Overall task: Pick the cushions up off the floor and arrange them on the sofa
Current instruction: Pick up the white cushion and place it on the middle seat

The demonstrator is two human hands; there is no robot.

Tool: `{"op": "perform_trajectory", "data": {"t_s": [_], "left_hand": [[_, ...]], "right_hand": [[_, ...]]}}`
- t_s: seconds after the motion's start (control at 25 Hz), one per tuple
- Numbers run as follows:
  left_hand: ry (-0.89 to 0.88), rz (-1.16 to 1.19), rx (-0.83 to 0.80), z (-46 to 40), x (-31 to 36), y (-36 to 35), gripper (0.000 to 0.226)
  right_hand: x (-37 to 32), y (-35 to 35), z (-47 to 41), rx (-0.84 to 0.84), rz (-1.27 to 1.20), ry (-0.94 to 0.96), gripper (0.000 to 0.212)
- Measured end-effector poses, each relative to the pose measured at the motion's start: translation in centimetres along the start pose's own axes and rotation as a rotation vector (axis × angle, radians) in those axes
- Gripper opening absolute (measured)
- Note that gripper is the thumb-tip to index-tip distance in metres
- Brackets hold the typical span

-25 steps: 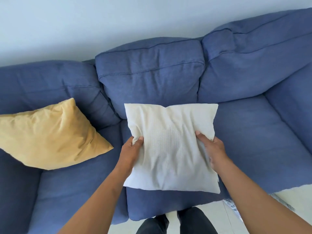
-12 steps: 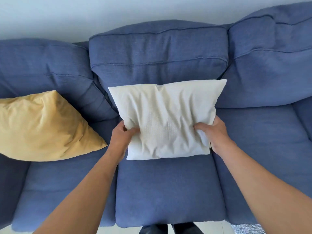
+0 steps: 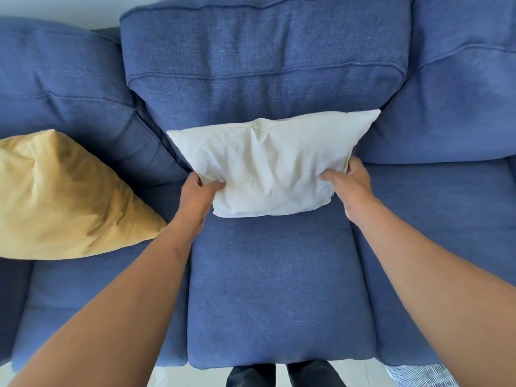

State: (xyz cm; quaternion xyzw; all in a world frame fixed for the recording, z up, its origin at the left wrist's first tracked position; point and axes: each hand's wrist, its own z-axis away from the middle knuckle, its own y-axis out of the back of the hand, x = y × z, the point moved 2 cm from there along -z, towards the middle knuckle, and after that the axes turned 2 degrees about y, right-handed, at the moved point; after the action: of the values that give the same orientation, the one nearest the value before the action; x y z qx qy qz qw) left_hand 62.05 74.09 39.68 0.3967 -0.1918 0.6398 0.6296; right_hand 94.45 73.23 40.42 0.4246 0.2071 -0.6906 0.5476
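— Cushion colour and place?
— White cushion (image 3: 272, 166), creased, leaning on the blue sofa (image 3: 279, 289) middle backrest; yellow cushion (image 3: 64, 196) left of it.
— Hands?
— Left hand (image 3: 199, 195) and right hand (image 3: 350, 181) each pinch a lower corner, arms outstretched

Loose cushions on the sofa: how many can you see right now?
2. A white cushion stands against the middle backrest, gripped by the left hand and right hand. A yellow cushion leans on the left seat. More could lie outside the view.
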Motion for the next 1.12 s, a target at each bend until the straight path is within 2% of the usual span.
{"op": "perform_trajectory", "data": {"t_s": [0.08, 0.16, 0.28, 0.4, 0.56, 0.68, 0.8, 0.92, 1.0, 1.12], "left_hand": [[-0.082, 0.099, 0.037, -0.7, 2.3, 1.3, 0.037], [-0.107, 0.109, 0.002, -1.1, 4.5, 2.2, 0.027], [-0.173, 0.015, -0.013, -1.1, 6.5, 3.3, 0.023], [-0.238, 0.003, 0.014, -0.8, 6.9, 4.7, 0.017], [-0.164, -0.075, 0.024, -1.5, 5.8, 5.1, 0.015], [-0.159, -0.102, 0.111, -2.2, 5.4, 5.1, 0.016], [-0.136, -0.322, 0.196, -2.2, 4.9, 5.2, 0.029], [-0.139, -0.384, 0.234, -0.6, 5.6, 4.8, 0.034], [-0.142, -0.419, 0.276, 1.2, 5.8, 4.5, 0.043], [-0.175, -0.48, 0.241, 4.8, 4.7, 3.4, 0.038]], "right_hand": [[-2.3, 0.5, -0.5, 0.054, -0.088, 0.102, 0.051], [-4.2, 0.7, -1.1, 0.034, -0.101, 0.129, 0.048], [-5.5, 1.9, -1.6, 0.044, -0.015, 0.131, 0.009], [-5.5, 3.7, -2.1, 0.135, 0.05, 0.147, 0.026], [-5.1, 2.7, -2.0, 0.132, 0.125, 0.155, 0.019], [-4.9, 2.2, -2.1, 0.199, 0.099, 0.189, 0.025], [-4.7, 2.0, -1.8, 0.193, 0.133, 0.163, 0.019], [-5.0, 2.0, -0.8, 0.197, 0.129, 0.122, 0.005], [-5.1, 2.3, 0.6, 0.182, 0.151, 0.12, 0.026], [-4.2, 3.5, 4.2, 0.127, 0.299, 0.133, 0.043]]}}
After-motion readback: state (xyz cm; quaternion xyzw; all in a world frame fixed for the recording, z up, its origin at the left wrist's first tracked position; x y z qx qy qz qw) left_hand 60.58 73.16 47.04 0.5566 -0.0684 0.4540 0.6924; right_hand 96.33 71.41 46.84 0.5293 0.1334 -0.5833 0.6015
